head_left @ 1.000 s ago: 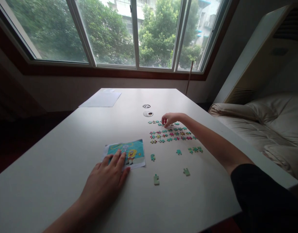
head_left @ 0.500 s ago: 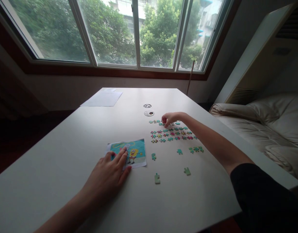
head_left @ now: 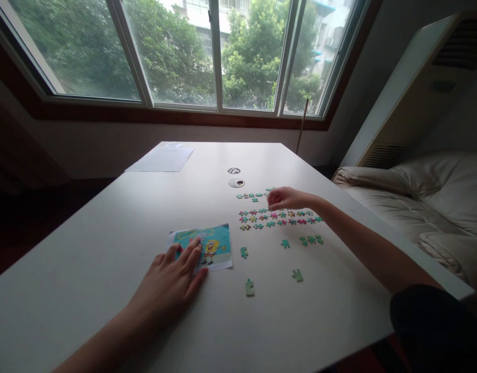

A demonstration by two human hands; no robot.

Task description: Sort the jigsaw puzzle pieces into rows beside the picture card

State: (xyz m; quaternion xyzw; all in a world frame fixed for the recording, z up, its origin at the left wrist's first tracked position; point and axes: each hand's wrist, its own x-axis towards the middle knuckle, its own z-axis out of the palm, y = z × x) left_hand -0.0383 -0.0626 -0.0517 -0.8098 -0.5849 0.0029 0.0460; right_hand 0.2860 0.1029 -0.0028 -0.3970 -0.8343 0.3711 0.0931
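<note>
My left hand lies flat on the white table, fingers spread, with the fingertips resting on the lower left corner of a cartoon picture card. My right hand reaches out over rows of small coloured puzzle pieces, its fingers pinched together above the far row; whether a piece is between them is too small to see. Loose green pieces lie nearer me, one in front of the card and another to its right.
A sheet of paper lies at the table's far left. Two round cable holes sit beyond the pieces. A cream sofa stands close to the table's right edge. Windows run along the far wall.
My right hand has shifted a little to the right and nearer along the far row of pieces. My left hand stays on the card.
</note>
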